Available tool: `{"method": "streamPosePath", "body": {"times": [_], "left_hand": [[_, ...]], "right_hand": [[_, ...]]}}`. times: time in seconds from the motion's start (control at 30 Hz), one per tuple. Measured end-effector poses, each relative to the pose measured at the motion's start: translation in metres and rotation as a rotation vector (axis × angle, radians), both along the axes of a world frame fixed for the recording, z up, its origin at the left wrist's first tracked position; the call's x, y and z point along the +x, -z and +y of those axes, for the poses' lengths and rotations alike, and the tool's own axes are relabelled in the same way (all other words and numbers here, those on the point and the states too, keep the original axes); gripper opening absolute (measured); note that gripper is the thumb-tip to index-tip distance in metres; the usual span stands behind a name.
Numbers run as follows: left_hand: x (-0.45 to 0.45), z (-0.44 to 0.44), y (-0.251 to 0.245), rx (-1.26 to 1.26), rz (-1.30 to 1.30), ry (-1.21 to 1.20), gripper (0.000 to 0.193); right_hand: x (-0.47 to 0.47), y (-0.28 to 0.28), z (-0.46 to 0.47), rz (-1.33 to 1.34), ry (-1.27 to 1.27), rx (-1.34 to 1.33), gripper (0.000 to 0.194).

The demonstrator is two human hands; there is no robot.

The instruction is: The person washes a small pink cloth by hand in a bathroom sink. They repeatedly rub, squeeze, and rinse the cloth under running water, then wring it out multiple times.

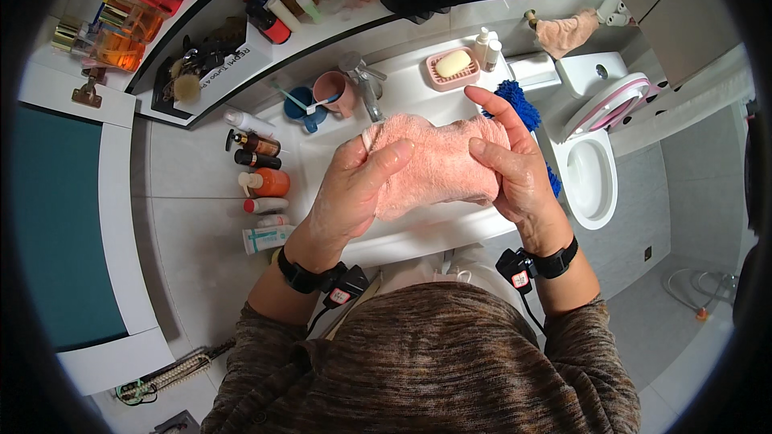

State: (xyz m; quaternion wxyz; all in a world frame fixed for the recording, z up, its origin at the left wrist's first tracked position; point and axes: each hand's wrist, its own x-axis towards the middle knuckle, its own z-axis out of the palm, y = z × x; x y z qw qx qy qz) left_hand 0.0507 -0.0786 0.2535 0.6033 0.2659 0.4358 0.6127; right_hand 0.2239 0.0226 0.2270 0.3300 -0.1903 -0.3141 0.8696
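A pink terry cloth (pixel 437 163) is stretched between my two hands above the white washbasin (pixel 416 238). My left hand (pixel 356 187) grips its left end, thumb on top. My right hand (pixel 512 169) pinches the right end with the thumb on top, its index finger extended away from the cloth. Both hands look wet. Behind the cloth stands the chrome faucet (pixel 365 81). A yellowish soap bar (pixel 453 64) lies in a pink slotted soap dish (pixel 453 85) on the basin's back rim.
Two cups, blue (pixel 301 110) and pink (pixel 335 91), hold toothbrushes left of the faucet. Several bottles and tubes (pixel 264 182) line the basin's left side. Blue chenille material (pixel 515 102) lies by the right rim, near the toilet (pixel 588 175). A crowded shelf (pixel 338 18) runs behind.
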Motion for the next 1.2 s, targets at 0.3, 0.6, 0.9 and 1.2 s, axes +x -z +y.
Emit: {"method": "streamPosePath", "body": {"times": [0.3, 0.6, 0.9, 1.2], "left_hand": [[0.012, 0.0, -0.004, -0.036, 0.118, -0.066, 0.027], [0.022, 0.002, -0.007, -0.056, 0.329, -0.136, 0.021], [0.031, 0.002, -0.009, -0.021, 0.542, -0.17, 0.02], [0.028, 0.001, -0.005, -0.048, 0.478, -0.166, 0.019]], "right_hand": [[0.01, -0.001, -0.005, -0.088, -0.113, 0.123, 0.07], [0.008, -0.009, -0.013, -0.058, -0.141, 0.192, 0.079], [0.001, -0.001, -0.02, -0.143, -0.082, 0.245, 0.069], [0.002, 0.002, -0.024, -0.115, -0.068, 0.186, 0.063]]}}
